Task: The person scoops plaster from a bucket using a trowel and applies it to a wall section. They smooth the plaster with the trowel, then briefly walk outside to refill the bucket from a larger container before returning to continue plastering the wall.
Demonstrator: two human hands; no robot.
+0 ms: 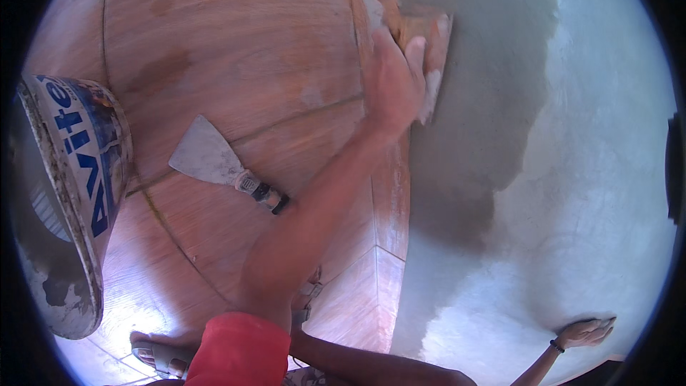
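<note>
My left hand point(393, 82) grips a flat, dusty float point(436, 64) at the top centre, against the edge of the wet grey band point(500, 100) of plaster, where it borders the wooden-looking tiles point(179, 36). Its fingertips are partly hidden. My right hand point(584, 332), with a dark band at the wrist, rests with fingers stretched on the pale plastered surface point(600, 193) at the lower right. A putty knife point(207, 154) with a dark handle lies on the tiles beside my left forearm.
A plaster-smeared bucket point(100, 150) stands at the left edge, its inside coated grey. A sandalled foot point(161, 354) is at the lower left, beside red cloth at my left arm. Tile edges run along the plastered surface.
</note>
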